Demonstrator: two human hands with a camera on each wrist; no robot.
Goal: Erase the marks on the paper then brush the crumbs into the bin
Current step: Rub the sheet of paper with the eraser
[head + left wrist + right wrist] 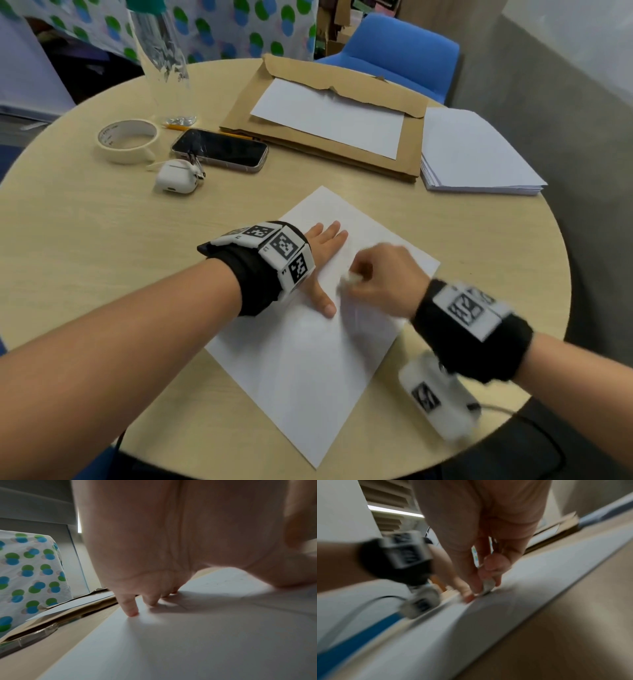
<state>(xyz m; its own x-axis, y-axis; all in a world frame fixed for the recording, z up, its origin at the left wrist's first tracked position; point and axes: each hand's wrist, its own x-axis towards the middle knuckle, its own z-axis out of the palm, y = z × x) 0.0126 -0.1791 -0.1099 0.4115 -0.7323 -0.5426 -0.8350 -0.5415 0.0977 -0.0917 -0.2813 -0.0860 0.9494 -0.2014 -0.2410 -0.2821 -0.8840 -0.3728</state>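
Both forearms are bare, no sleeves reaching the wrists. Around the left wrist sits a broad black fabric wristband [255, 277], and at twelve o'clock on it runs a curved row of white square plastic tiles [274, 248], each printed with a black pixelated marker. The right wrist wears a matching black fabric band [479, 346] with blurred white marker tiles [471, 308]. At six o'clock under it hangs a white boxy camera unit [436, 394] bearing a black marker, with a thin black cable [496, 409] trailing off.
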